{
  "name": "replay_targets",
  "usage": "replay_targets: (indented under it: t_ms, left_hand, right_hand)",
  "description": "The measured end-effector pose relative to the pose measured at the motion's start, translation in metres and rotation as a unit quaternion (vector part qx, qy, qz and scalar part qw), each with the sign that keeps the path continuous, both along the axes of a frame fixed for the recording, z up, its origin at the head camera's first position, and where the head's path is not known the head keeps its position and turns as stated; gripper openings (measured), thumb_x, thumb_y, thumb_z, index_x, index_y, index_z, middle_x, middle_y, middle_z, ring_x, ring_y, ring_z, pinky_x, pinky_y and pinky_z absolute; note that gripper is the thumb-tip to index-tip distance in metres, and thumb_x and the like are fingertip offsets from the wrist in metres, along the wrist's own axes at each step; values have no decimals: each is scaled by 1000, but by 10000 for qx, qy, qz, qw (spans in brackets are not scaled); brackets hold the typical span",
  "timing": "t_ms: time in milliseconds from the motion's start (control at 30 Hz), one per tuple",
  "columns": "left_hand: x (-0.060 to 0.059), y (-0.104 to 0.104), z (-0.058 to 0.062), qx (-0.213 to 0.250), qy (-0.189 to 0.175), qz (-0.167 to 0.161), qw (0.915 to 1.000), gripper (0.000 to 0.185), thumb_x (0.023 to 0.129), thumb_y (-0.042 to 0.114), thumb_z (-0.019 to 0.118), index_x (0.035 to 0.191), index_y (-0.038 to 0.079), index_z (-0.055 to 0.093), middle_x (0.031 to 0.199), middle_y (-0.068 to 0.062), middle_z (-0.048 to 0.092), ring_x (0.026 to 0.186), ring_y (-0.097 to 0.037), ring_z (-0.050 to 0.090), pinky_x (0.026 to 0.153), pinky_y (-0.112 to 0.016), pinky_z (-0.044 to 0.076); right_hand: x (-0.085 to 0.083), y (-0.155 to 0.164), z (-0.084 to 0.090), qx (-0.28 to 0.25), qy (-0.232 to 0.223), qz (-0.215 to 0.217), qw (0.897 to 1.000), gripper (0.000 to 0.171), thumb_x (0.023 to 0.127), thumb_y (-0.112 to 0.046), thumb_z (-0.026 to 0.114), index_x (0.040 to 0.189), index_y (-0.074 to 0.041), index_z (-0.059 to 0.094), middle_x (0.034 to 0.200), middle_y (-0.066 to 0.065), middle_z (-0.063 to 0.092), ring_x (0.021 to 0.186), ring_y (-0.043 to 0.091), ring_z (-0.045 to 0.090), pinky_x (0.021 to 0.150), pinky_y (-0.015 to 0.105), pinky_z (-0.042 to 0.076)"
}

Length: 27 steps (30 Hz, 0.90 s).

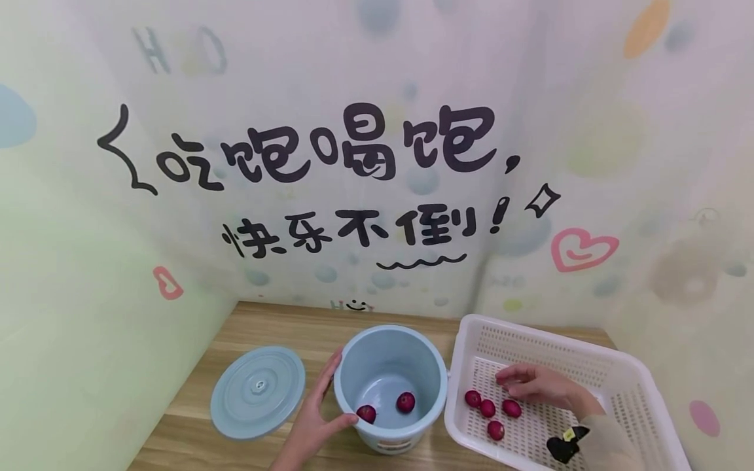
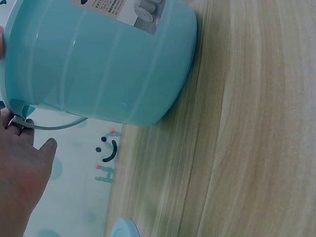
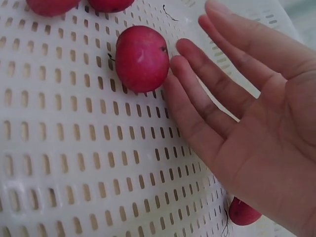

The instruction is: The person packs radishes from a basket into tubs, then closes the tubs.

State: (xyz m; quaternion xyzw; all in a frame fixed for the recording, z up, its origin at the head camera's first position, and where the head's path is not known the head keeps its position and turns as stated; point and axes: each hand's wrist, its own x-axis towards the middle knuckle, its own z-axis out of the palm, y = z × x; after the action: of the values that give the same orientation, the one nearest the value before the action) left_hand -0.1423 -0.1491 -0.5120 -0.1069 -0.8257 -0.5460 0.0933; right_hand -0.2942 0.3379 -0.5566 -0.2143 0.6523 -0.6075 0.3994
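A light blue bucket (image 1: 391,340) stands upright on the table with two red radishes (image 1: 405,402) at its bottom. My left hand (image 1: 318,418) holds its left side, thumb on the front rim and fingers along the outer wall; in the left wrist view the fingers lie by the bucket's handle (image 2: 52,127). To the right, my right hand (image 1: 538,384) is inside a white perforated basket (image 1: 471,327), with fingers extended and holding nothing. Several radishes (image 1: 511,409) lie on the basket floor. In the right wrist view one radish (image 3: 142,59) sits right at the fingertips; another (image 3: 244,212) shows below the palm.
A round blue lid (image 1: 259,392) lies on the wooden table (image 1: 200,392), left of the bucket. The basket stands close against the bucket's right side. A printed curtain-like wall (image 1: 365,281) rises behind the table, with others at both sides.
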Motion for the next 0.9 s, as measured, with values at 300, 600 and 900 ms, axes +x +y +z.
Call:
replay_targets:
  t_ms: [300, 600, 900]
  left_hand:
    - [2, 2, 2, 111, -362, 46, 9993, 101, 77, 18, 85, 158, 31, 26, 167, 0, 25, 151, -5, 22, 121, -37, 32]
    - [1, -1, 3, 123, -169, 44, 9998, 102, 76, 17, 86, 158, 27, 27, 166, 6, 24, 145, 11, 19, 120, -27, 30]
    - [0, -1, 1, 103, -34, -37, 9999, 102, 76, 17, 86, 159, 25, 27, 166, -3, 25, 146, 8, 19, 120, -27, 29]
  right_hand:
    - [4, 8, -3, -548, -520, 719, 9945, 48, 100, 3, 46, 145, 15, 34, 144, 4, 58, 128, 2, 56, 104, 19, 50]
    - [10, 4, -6, -655, -252, 858, 9938, 50, 96, 9, 45, 145, 15, 34, 145, -12, 56, 132, -3, 50, 105, 15, 47]
    - [15, 6, -9, 35, 397, 504, 9979, 49, 96, 4, 53, 142, 14, 42, 146, 1, 57, 126, -6, 54, 98, 14, 51]
